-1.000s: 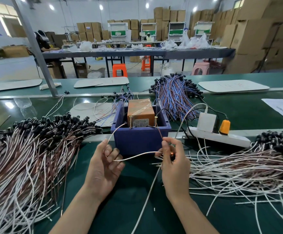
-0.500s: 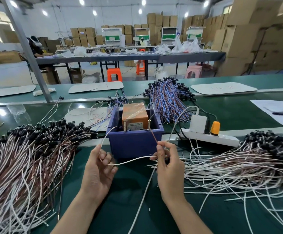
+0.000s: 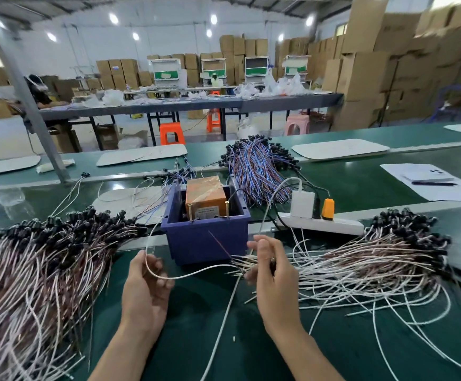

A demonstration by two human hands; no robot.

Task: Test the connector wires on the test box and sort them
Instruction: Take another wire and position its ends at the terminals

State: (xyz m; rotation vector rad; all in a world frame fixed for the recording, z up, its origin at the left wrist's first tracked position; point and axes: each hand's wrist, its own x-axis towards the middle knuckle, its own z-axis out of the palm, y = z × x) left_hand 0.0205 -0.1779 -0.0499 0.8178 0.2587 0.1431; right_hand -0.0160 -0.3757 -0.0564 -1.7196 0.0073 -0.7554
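Just in front of the blue bin (image 3: pixel 207 243), the white connector wire (image 3: pixel 196 272) ran crosswise, sagging between both hands. The left hand (image 3: pixel 146 287) curled round its looped end, and the right hand (image 3: pixel 276 276) pinched the other end. Inside the bin stood the orange test box (image 3: pixel 206 193), its label too small to read. A left pile (image 3: pixel 45 257) and a right pile (image 3: pixel 375 257) of wires flanked the bin, with a power strip (image 3: pixel 333 225) beside it on the right.

Test box label (image 3: pixel 206 213): illegible
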